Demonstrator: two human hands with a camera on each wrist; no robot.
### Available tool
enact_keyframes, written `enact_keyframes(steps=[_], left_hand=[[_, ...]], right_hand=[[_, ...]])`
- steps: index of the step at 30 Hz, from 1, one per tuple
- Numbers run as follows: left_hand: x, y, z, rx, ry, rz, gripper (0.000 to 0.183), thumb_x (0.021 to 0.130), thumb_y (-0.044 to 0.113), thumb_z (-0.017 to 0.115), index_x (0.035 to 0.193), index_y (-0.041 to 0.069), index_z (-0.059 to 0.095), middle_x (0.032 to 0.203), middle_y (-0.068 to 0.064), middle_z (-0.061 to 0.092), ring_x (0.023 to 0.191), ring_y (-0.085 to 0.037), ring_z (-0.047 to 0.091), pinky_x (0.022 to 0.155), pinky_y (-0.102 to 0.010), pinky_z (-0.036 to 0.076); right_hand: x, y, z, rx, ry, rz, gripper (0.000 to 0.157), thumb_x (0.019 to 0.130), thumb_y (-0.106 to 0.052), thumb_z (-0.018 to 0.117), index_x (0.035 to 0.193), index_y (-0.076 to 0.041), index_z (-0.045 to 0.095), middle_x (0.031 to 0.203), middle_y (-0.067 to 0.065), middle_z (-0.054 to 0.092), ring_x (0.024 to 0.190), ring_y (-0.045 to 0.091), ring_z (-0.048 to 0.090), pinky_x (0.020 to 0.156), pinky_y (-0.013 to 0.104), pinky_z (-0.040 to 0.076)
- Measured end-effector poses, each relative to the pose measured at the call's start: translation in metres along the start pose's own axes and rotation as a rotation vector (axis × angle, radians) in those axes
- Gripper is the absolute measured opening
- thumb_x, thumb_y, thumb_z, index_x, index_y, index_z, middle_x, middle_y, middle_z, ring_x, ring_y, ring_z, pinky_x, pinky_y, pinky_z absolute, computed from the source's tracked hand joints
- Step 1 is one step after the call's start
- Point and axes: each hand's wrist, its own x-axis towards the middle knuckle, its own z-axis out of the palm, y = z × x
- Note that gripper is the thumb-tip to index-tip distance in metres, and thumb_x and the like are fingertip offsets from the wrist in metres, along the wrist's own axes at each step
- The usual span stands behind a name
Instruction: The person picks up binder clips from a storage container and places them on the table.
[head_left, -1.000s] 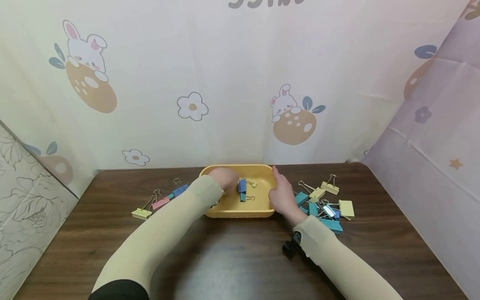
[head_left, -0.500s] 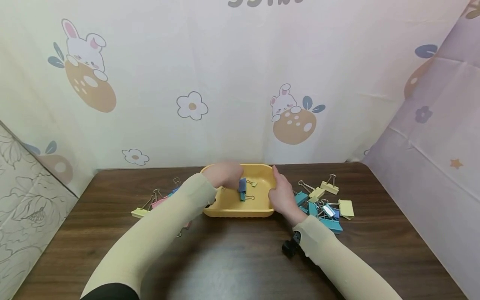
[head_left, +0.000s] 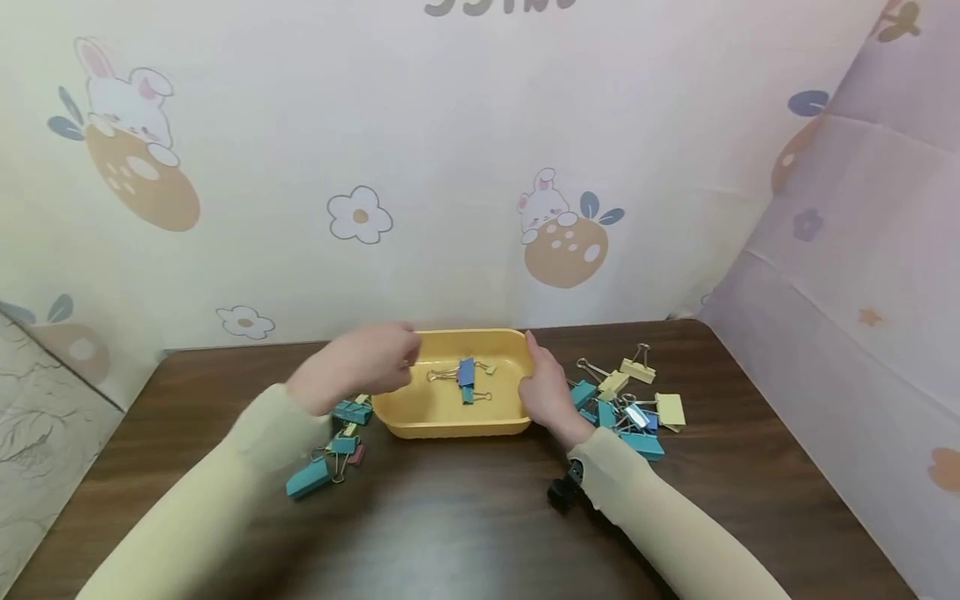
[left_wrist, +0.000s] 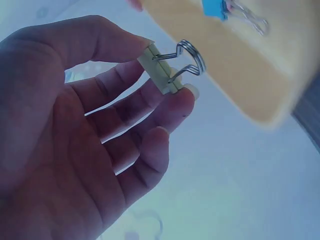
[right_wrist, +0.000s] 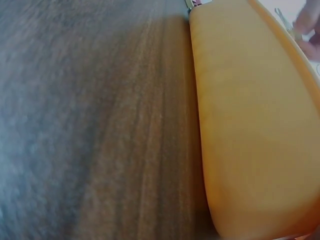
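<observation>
My left hand (head_left: pixel 367 362) is over the left end of a yellow tray (head_left: pixel 450 429). In the left wrist view it pinches a pale yellow-green binder clip (left_wrist: pixel 159 72) between thumb and fingertips, its wire handles pointing away from the palm. The head view hides this clip behind the hand. At the tray's right end, my right hand (head_left: pixel 551 392) grips the wall, thumb along the rim. On the tray's floor lie a blue binder clip (head_left: pixel 467 371), a teal one (head_left: pixel 468 393) just in front of it, and a tiny yellow one (head_left: pixel 491 369) to the right.
Right of the tray is a loose pile of teal, yellow and blue binder clips, with a yellow clip (head_left: pixel 671 411) at its edge. More clips, including a teal one (head_left: pixel 307 478), lie to the left, partly under my left arm. A patterned curtain (head_left: pixel 450 250) hangs behind the table.
My left hand has moved left from inside the tray to above its left end, uncovering the blue clip's wire handles. My right hand keeps its grip. The head view has turned slightly right.
</observation>
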Motion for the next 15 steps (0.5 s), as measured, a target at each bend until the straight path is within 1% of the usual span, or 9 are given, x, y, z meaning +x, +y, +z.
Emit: enact_keyframes(steps=[3, 6, 10, 13, 15], left_hand=[[-0.026, -0.022, 0.004, -0.015, 0.073, -0.029, 0.008, 0.083, 0.005, 0.061, 0.086, 0.013, 0.062, 0.084, 0.001, 0.055, 0.071, -0.018, 0.053, 0.063, -0.032, 0.046], [-0.047, -0.043, 0.01, -0.043, 0.11, -0.046, 0.007, 0.083, 0.005, 0.061, 0.085, 0.012, 0.063, 0.083, 0.002, 0.056, 0.07, -0.017, 0.052, 0.063, -0.033, 0.046], [-0.065, -0.072, 0.021, -0.079, 0.1, -0.101, 0.006, 0.084, 0.007, 0.063, 0.089, 0.011, 0.064, 0.088, 0.001, 0.057, 0.07, -0.015, 0.054, 0.064, -0.035, 0.049], [-0.073, -0.089, 0.03, -0.113, 0.083, -0.147, 0.01, 0.084, 0.008, 0.062, 0.093, 0.01, 0.066, 0.092, 0.0, 0.058, 0.071, -0.015, 0.055, 0.064, -0.035, 0.05], [-0.077, -0.097, 0.035, -0.139, 0.077, -0.161, 0.011, 0.084, 0.008, 0.062, 0.094, 0.009, 0.066, 0.093, 0.0, 0.058, 0.071, -0.015, 0.055, 0.064, -0.034, 0.049]], right_hand=[[0.003, -0.004, 0.006, -0.012, -0.002, -0.021, 0.081, 0.084, 0.013, 0.043, 0.158, -0.005, 0.018, 0.154, 0.022, 0.033, 0.135, 0.033, 0.04, 0.111, 0.049, 0.033], [0.004, -0.006, 0.007, -0.025, 0.001, -0.021, 0.081, 0.084, 0.013, 0.043, 0.158, -0.005, 0.018, 0.154, 0.022, 0.033, 0.137, 0.033, 0.038, 0.111, 0.049, 0.033], [0.004, -0.005, 0.005, -0.03, -0.014, -0.009, 0.08, 0.085, 0.011, 0.041, 0.159, -0.007, 0.016, 0.155, 0.021, 0.032, 0.138, 0.033, 0.036, 0.112, 0.049, 0.032], [0.004, -0.003, 0.004, -0.031, -0.021, -0.005, 0.081, 0.085, 0.01, 0.041, 0.159, -0.007, 0.014, 0.156, 0.021, 0.031, 0.139, 0.033, 0.035, 0.112, 0.049, 0.032], [0.004, -0.002, 0.004, -0.029, -0.025, -0.001, 0.081, 0.085, 0.01, 0.041, 0.159, -0.007, 0.014, 0.156, 0.021, 0.03, 0.139, 0.033, 0.035, 0.112, 0.049, 0.031]])
